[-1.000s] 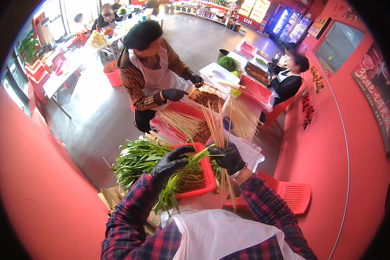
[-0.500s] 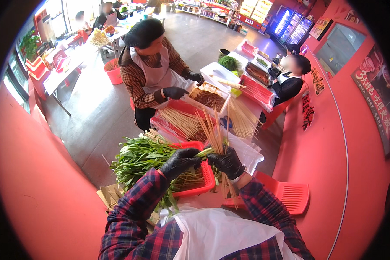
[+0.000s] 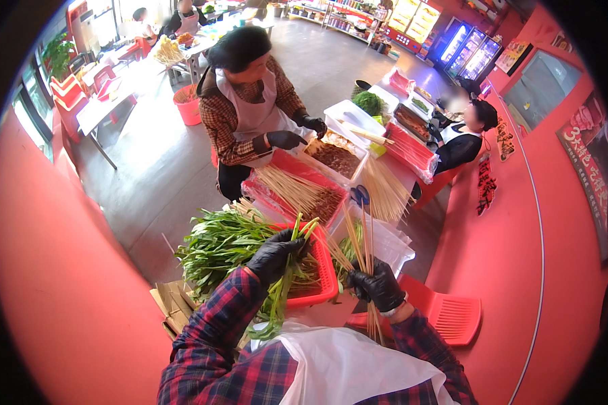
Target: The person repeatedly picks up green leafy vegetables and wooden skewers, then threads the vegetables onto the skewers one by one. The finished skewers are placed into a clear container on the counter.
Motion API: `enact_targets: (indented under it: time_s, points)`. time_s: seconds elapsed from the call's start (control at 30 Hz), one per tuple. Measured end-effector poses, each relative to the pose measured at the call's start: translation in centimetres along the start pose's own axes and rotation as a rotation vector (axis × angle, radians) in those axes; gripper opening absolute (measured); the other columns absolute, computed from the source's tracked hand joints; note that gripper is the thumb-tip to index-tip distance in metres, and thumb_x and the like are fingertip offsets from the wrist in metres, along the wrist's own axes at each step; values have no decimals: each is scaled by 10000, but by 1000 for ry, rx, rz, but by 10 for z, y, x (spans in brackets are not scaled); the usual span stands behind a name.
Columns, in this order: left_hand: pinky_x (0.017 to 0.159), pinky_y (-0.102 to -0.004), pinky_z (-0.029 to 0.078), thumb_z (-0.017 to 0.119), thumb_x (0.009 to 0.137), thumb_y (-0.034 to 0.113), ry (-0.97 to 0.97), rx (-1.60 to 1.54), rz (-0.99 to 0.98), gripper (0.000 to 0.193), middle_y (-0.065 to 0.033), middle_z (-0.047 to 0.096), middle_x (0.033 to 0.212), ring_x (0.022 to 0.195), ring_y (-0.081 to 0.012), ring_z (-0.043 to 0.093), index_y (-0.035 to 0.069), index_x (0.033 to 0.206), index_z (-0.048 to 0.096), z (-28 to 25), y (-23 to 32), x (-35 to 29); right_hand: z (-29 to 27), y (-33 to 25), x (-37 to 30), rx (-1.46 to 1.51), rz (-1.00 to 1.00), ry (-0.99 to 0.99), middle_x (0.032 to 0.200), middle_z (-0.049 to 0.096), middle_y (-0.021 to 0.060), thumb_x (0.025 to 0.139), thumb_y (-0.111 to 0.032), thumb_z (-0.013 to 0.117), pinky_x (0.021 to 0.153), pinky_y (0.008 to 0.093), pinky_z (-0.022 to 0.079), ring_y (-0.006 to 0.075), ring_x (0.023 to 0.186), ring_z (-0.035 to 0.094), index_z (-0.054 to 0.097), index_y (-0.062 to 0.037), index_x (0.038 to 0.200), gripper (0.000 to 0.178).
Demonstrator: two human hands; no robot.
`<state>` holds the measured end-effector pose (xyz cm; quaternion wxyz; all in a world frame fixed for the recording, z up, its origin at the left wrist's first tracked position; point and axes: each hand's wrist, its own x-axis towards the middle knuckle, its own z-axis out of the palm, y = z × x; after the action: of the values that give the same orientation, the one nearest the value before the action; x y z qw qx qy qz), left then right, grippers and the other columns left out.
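Black-gloved, the left hand (image 3: 274, 254) is gripping green stalks (image 3: 285, 283) over the red basket (image 3: 325, 273), while the right hand (image 3: 378, 286) is clutching bamboo skewers (image 3: 362, 237) upright.

Eatery: skewer trays (image 3: 297, 192), drink fridges (image 3: 469, 54)

Red walls (image 3: 520, 256) enclose a grey floor (image 3: 155, 169), with lit drinks fridges (image 3: 469, 54) beyond.

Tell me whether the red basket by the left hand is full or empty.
Full: leafy green stalks heap over the red basket and spill past its rim beside the left hand.
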<state>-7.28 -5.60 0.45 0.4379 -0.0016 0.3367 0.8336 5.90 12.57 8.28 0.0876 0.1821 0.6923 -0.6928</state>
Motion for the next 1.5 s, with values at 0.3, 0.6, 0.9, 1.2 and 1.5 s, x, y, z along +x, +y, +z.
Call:
enact_targets:
  time_s: [0.3,0.6,0.9,1.2,1.5]
  points:
    - [594,-231,481,538,799,89,13,-20,-10,174,-31,566,816,714,-119,558,58,969,524,-3,-4,-4,2,23,-15,86,55,-1,624,549,56,768,-15,511,342,187,321,68,382,420,482,-31,957,192]
    - [580,-235,481,537,796,74,56,-8,-12,171,-39,577,797,681,-126,564,50,965,529,0,-2,-8,0,21,-19,77,61,11,623,549,55,770,-10,504,332,192,315,65,369,406,470,-29,975,209]
    - [608,-246,492,564,760,26,24,82,19,203,-52,584,831,707,-138,577,27,963,549,-3,-6,-7,0,21,-22,76,68,11,621,547,55,771,-6,508,330,192,310,62,369,402,471,-33,960,194]
    - [626,-278,491,564,776,70,51,36,-27,147,-55,575,791,681,-144,570,17,912,551,8,-14,-6,8,28,-20,22,5,114,628,551,57,762,3,515,334,194,320,63,377,417,490,-29,902,146]
    - [684,-288,488,549,785,67,31,-22,34,168,-67,583,835,749,-163,580,12,944,538,-6,-11,-2,5,30,-24,46,12,101,631,552,59,770,2,513,336,189,319,60,383,418,474,-31,927,165]
